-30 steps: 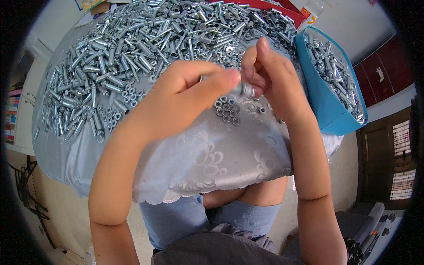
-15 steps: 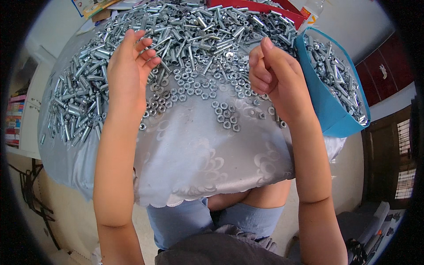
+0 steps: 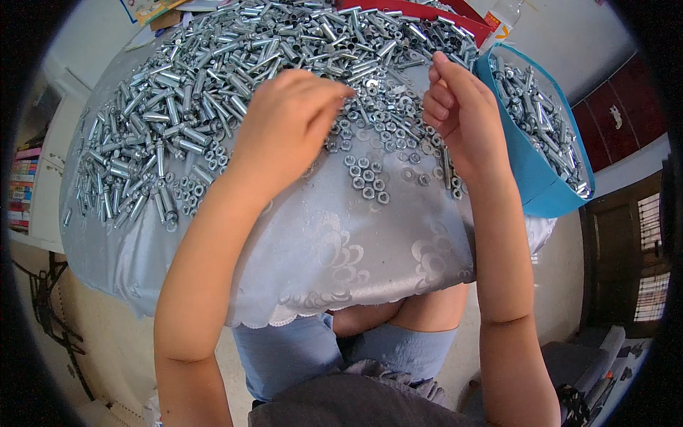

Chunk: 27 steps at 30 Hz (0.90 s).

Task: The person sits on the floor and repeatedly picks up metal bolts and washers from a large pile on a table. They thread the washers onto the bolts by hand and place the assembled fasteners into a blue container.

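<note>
My left hand [image 3: 292, 132] reaches over the middle of the table, back upward, its blurred fingertips pointing right above the loose hex nuts [image 3: 366, 174]. Its fingers are smeared by motion and partly hidden, so its grip does not show. My right hand [image 3: 466, 117] is raised above the right end of the nuts, fingers curled in and thumb against the forefinger. Whatever lies inside that closed hand is hidden. A wide pile of metal sleeves and bolts [image 3: 178, 107] spreads behind and to the left of my left hand.
A blue fabric bin [image 3: 537, 174] full of bolts stands beside my right forearm. Behind the pile are a red box [image 3: 469, 21] and a clear bottle [image 3: 504, 16]. The grey patterned tablecloth [image 3: 341, 256] reaches a scalloped front edge above my lap.
My left hand has swung right from the left part of the pile to the nuts, turning its back up. My right hand has shifted slightly right and stays closed.
</note>
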Each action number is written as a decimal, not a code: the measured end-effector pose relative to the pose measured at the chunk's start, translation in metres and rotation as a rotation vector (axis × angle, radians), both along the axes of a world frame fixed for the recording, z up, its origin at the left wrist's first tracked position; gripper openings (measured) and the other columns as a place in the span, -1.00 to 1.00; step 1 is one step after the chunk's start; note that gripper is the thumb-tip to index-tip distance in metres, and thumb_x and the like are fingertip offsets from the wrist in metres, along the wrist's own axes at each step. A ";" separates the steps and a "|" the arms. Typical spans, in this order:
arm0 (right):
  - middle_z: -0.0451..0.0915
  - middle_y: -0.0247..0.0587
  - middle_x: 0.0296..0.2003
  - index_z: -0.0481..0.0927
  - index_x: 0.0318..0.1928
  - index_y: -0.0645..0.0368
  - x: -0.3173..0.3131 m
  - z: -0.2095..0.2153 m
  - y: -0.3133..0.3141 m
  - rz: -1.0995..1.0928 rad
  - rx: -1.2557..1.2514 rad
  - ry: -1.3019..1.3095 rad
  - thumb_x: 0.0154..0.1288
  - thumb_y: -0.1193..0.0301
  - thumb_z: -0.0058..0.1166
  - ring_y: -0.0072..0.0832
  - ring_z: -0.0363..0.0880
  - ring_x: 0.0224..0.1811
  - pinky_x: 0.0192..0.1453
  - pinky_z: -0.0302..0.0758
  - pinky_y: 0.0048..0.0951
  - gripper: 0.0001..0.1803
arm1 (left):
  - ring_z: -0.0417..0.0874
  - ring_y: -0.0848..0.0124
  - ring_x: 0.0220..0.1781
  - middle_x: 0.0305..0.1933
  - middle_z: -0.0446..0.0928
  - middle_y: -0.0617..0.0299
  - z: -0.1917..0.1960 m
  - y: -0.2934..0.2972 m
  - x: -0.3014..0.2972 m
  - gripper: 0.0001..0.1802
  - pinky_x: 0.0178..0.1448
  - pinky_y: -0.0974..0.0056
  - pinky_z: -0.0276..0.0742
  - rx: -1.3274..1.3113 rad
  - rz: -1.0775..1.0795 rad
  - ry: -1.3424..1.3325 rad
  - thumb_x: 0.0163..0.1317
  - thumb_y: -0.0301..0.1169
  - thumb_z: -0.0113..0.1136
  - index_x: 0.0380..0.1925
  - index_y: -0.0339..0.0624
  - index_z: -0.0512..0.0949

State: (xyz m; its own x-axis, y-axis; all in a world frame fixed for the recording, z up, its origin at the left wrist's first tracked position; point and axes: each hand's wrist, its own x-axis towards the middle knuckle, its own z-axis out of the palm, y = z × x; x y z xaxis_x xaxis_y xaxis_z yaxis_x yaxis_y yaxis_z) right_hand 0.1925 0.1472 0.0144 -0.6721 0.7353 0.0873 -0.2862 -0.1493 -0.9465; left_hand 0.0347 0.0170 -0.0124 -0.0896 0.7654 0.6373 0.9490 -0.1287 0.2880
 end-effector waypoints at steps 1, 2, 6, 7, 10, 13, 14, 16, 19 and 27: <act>0.20 -0.52 -0.69 0.44 -0.44 0.21 0.001 0.000 0.002 -0.020 -0.003 0.008 0.21 0.27 0.01 -0.71 0.15 -0.65 -0.58 0.10 -0.65 -0.75 | 0.48 0.21 -0.12 -0.19 0.52 0.10 0.005 -0.001 0.008 -0.78 -0.01 0.23 0.35 -0.065 -0.058 -0.009 0.11 -0.45 0.02 -0.23 -0.15 0.54; 0.20 -0.52 -0.69 0.43 -0.44 0.21 0.000 0.000 0.003 -0.038 -0.009 0.017 0.21 0.27 0.01 -0.71 0.15 -0.64 -0.58 0.10 -0.65 -0.75 | 0.47 0.21 -0.08 -0.16 0.51 0.10 0.002 0.001 0.012 -0.77 0.00 0.23 0.34 -0.075 -0.058 0.041 0.12 -0.44 0.02 -0.20 -0.14 0.53; 0.14 -0.54 -0.70 0.37 -0.45 0.14 0.001 0.001 0.006 -0.067 -0.012 0.033 0.28 0.30 -0.07 -0.73 0.12 -0.64 -0.57 0.11 -0.66 -0.78 | 0.42 0.19 0.06 -0.06 0.49 0.10 -0.013 0.006 0.018 -0.71 0.08 0.17 0.32 -0.140 -0.122 0.152 0.12 -0.45 -0.03 -0.13 -0.14 0.50; 0.15 -0.54 -0.70 0.37 -0.45 0.14 0.000 0.002 0.006 -0.071 -0.009 0.032 0.28 0.30 -0.07 -0.73 0.12 -0.64 -0.57 0.11 -0.66 -0.78 | 0.42 0.18 0.05 -0.06 0.49 0.10 -0.020 0.007 0.016 -0.71 0.09 0.17 0.32 -0.120 -0.138 0.166 0.11 -0.47 -0.04 -0.14 -0.15 0.51; 0.15 -0.54 -0.70 0.38 -0.45 0.14 0.001 0.001 0.008 -0.082 0.003 0.030 0.28 0.30 -0.07 -0.73 0.12 -0.64 -0.57 0.11 -0.66 -0.78 | 0.45 0.17 0.03 -0.06 0.49 0.10 -0.022 0.009 0.011 -0.72 0.10 0.18 0.34 -0.138 -0.177 0.138 0.08 -0.50 -0.04 -0.18 -0.18 0.53; 0.16 -0.53 -0.69 0.39 -0.44 0.17 0.002 0.000 0.009 -0.077 -0.003 0.039 0.26 0.31 -0.04 -0.72 0.14 -0.63 -0.57 0.11 -0.66 -0.79 | 0.48 0.17 -0.02 -0.09 0.51 0.10 -0.021 0.010 0.011 -0.76 0.06 0.20 0.38 -0.148 -0.177 0.093 0.06 -0.51 -0.01 -0.24 -0.21 0.54; 0.17 -0.53 -0.69 0.41 -0.44 0.19 0.002 0.000 0.012 -0.072 -0.018 0.048 0.23 0.31 -0.02 -0.71 0.15 -0.62 -0.57 0.11 -0.66 -0.78 | 0.49 0.18 -0.04 -0.10 0.51 0.10 -0.021 0.010 0.011 -0.77 0.05 0.21 0.39 -0.144 -0.171 0.083 0.06 -0.51 0.00 -0.27 -0.22 0.55; 0.19 -0.53 -0.69 0.44 -0.44 0.22 0.002 0.000 0.013 -0.092 -0.005 0.047 0.21 0.31 0.02 -0.71 0.16 -0.63 -0.58 0.10 -0.66 -0.77 | 0.51 0.18 -0.10 -0.18 0.54 0.11 -0.019 0.010 0.013 -0.81 0.00 0.21 0.40 -0.168 -0.155 0.046 0.05 -0.49 0.04 -0.31 -0.23 0.55; 0.22 -0.54 -0.71 0.47 -0.48 0.22 0.002 0.000 0.010 -0.193 0.150 0.011 0.19 0.31 0.04 -0.74 0.15 -0.66 -0.61 0.06 -0.67 -0.77 | 0.53 0.18 -0.20 -0.32 0.55 0.12 -0.015 0.008 0.014 -0.86 -0.09 0.19 0.42 -0.187 -0.084 0.047 0.02 -0.45 0.11 -0.39 -0.23 0.54; 0.26 -0.53 -0.74 0.49 -0.53 0.21 -0.001 -0.003 0.013 -0.404 0.478 -0.002 0.16 0.31 0.07 -0.78 0.14 -0.71 -0.64 0.02 -0.69 -0.76 | 0.51 0.22 -0.34 -0.48 0.52 0.19 -0.015 0.010 0.016 -0.88 -0.22 0.19 0.41 -0.073 0.013 0.090 -0.08 -0.41 0.22 -0.52 -0.18 0.53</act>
State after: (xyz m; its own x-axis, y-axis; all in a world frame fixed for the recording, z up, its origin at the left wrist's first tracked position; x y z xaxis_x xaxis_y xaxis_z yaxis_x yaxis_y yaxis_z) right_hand 0.1919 0.1600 0.0114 -0.3496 0.8114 0.4685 -0.2300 0.4104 -0.8824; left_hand 0.0509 0.0267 -0.0272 -0.0448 0.8094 0.5855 0.9727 -0.0983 0.2102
